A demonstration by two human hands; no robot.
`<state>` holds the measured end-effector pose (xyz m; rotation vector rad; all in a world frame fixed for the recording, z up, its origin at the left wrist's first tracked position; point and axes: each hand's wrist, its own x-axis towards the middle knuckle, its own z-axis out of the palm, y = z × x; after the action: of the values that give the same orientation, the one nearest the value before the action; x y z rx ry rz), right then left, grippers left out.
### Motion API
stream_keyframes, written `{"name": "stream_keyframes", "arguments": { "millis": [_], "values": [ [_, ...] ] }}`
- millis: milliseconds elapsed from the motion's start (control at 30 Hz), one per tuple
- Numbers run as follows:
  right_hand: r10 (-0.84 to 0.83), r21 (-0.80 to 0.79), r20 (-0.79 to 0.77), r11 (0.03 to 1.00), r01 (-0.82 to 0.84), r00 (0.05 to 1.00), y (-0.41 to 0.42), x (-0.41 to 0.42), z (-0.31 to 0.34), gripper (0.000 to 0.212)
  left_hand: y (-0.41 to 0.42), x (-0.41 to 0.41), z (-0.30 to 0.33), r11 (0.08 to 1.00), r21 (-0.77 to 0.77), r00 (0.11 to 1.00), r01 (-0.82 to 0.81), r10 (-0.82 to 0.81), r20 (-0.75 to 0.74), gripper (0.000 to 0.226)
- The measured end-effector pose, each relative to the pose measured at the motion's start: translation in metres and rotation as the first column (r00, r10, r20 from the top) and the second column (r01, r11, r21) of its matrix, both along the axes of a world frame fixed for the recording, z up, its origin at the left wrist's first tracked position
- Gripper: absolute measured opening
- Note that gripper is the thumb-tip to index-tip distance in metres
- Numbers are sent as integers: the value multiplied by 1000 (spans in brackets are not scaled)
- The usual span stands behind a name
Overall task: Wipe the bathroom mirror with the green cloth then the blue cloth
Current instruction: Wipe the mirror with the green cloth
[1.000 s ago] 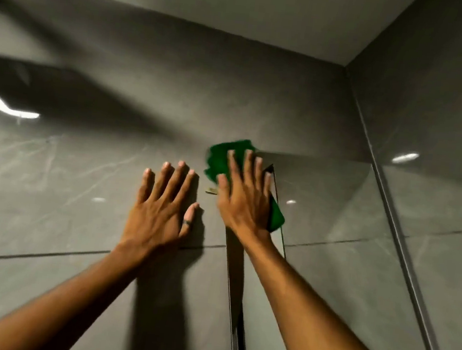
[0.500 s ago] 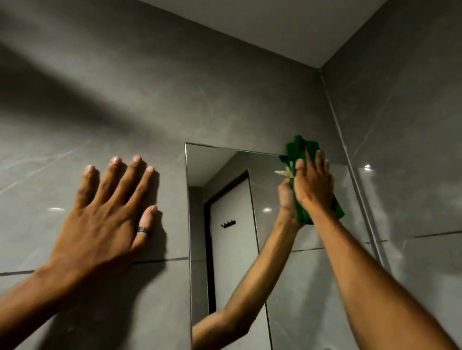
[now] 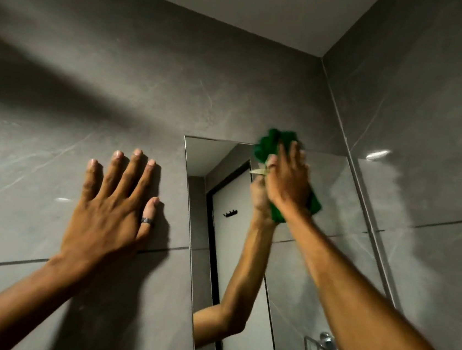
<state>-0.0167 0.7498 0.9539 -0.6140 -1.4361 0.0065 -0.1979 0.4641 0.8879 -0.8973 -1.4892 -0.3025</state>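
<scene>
Pressing the green cloth [image 3: 267, 144] flat against the mirror [image 3: 333, 203] near its top edge, your right hand [image 3: 288, 178] had its fingers spread open over the bunched fabric, pinning it to the glass rather than gripping it. The cloth stuck out above the fingertips, just past the mirror's top edge, and below the wrist. Your left hand [image 3: 113, 207] lay flat on the tiled wall [image 3: 59, 103] just left of the mirror, fingers splayed and holding nothing, apparently as a brace. You looked to be in the green-cloth pass, working the mirror's upper part; how much glass was already wiped could not be told, since its lower part ran out of view. The blue cloth was not in sight, so that second pass seemed wholly ahead.
</scene>
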Motion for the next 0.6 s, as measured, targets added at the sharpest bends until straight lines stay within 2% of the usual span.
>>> {"name": "stream_keyframes", "arguments": {
  "millis": [133,267,400,600],
  "values": [
    [24,184,127,982,-47,992,-95,-56,-29,55,-2,8,-5,1000,2,998,23,-23,57,73],
    [54,257,202,961,-106,978,-143,-84,-125,54,2,16,-44,999,14,994,46,-47,103,75],
    [66,158,176,983,-95,982,-119,-69,-182,54,-1,9,-102,998,-65,998,22,-19,53,77],
    [77,-50,32,996,-76,997,-38,-20,-170,56,-2,6,-130,990,-137,999,-36,37,3,79]
  ]
}}
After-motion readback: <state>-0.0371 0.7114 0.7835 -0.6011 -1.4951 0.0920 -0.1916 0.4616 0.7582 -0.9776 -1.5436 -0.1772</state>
